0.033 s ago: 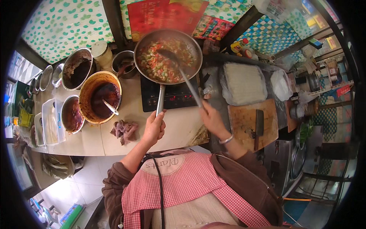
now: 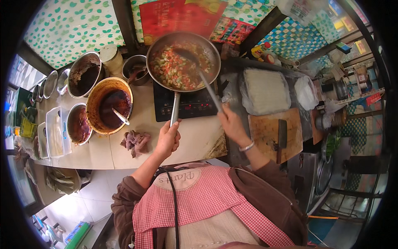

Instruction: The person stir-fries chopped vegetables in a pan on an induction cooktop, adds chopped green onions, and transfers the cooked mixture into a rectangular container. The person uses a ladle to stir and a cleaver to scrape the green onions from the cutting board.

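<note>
- Head view: one frying pan (image 2: 182, 62) of chopped vegetables sits on one black induction cooker (image 2: 188, 103) on the desk (image 2: 99, 153).
- Left hand (image 2: 168, 139) is clenched round the pan handle; right hand (image 2: 230, 124) grips one long ladle (image 2: 203, 81) dipping into the pan.
- Three bowls of dark sauce stand to the left, the orange bowl (image 2: 108, 106) nearest.
- Against the earlier frame, nothing has visibly shifted.
</note>
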`<state>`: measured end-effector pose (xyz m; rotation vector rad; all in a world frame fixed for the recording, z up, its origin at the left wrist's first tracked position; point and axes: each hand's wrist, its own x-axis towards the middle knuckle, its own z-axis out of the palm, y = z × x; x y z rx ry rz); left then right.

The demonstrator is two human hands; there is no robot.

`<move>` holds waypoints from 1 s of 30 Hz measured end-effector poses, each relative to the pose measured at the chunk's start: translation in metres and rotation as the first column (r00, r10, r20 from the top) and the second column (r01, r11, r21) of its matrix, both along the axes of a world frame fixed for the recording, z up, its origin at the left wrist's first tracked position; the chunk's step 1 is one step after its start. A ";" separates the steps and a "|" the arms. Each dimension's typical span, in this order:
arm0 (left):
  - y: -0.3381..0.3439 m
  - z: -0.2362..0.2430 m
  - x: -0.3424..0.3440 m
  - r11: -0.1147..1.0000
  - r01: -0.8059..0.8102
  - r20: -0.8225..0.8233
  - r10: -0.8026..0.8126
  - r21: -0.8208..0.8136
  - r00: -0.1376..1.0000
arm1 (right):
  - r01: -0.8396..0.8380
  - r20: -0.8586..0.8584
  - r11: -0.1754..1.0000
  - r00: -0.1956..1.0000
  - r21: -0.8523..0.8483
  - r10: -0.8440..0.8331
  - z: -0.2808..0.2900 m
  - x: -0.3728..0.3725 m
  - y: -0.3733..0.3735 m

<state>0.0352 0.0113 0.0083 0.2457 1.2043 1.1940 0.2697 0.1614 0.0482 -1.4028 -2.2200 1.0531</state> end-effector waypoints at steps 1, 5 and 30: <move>0.001 -0.001 0.000 1.000 0.001 0.007 -0.001 -0.001 1.000 | 0.001 -0.003 0.992 1.000 0.127 -0.001 -0.007 -0.001 0.020; -0.001 -0.006 -0.002 1.000 -0.013 0.002 0.013 0.014 1.000 | 0.090 -0.019 0.986 0.995 -0.137 -0.093 0.018 -0.025 0.083; 0.001 0.014 -0.011 0.999 0.034 -0.053 -0.036 -0.030 0.998 | -0.471 0.447 0.829 0.838 0.302 0.313 0.036 -0.058 0.154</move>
